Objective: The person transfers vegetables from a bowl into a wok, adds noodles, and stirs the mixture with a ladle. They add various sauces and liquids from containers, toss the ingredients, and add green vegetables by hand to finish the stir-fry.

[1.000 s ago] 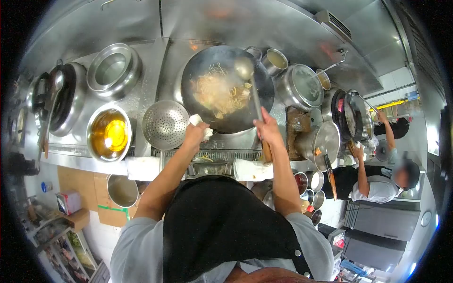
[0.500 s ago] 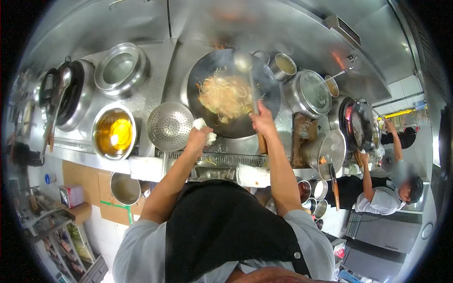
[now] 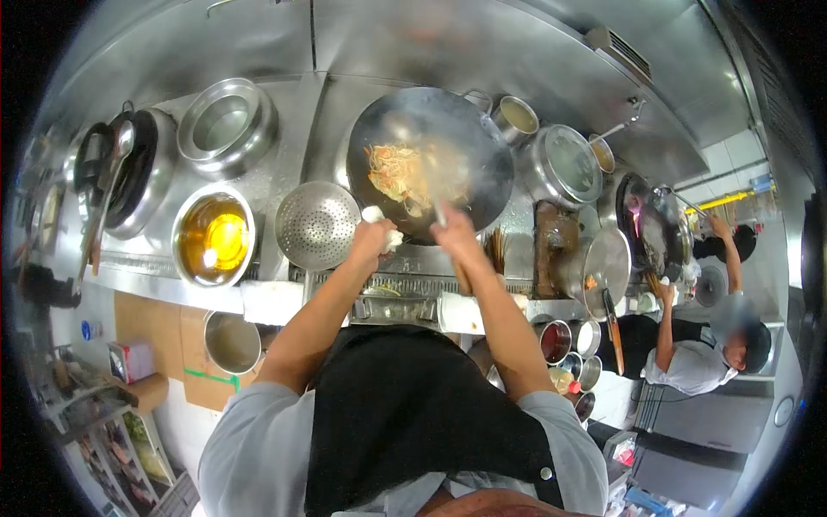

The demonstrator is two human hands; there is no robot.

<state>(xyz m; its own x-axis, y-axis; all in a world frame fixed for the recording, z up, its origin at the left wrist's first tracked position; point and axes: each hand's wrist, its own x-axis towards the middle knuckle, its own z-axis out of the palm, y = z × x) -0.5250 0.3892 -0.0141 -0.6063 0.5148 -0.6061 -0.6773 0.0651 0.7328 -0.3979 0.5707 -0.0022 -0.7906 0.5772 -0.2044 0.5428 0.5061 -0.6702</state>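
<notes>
A dark wok sits on the range with steaming noodles and shreds of vegetable in it. My left hand is closed around a folded white cloth at the wok's near left rim. Whatever part of the wok lies under the cloth is hidden. My right hand, smeared by motion, grips the handle of a ladle at the near rim. The ladle's head is blurred among the noodles and steam; the wooden end of its handle sticks out below my hand.
Left of the wok lie a perforated strainer and a bowl of yellow oil. Lidded pots stand to its right. A bamboo brush stands by the near rim. At far right, another person works at a second wok.
The ladle's head has dropped from the wok's far side into the noodles, and my right hand has shifted slightly left and nearer me. Steam now covers the noodles' right side.
</notes>
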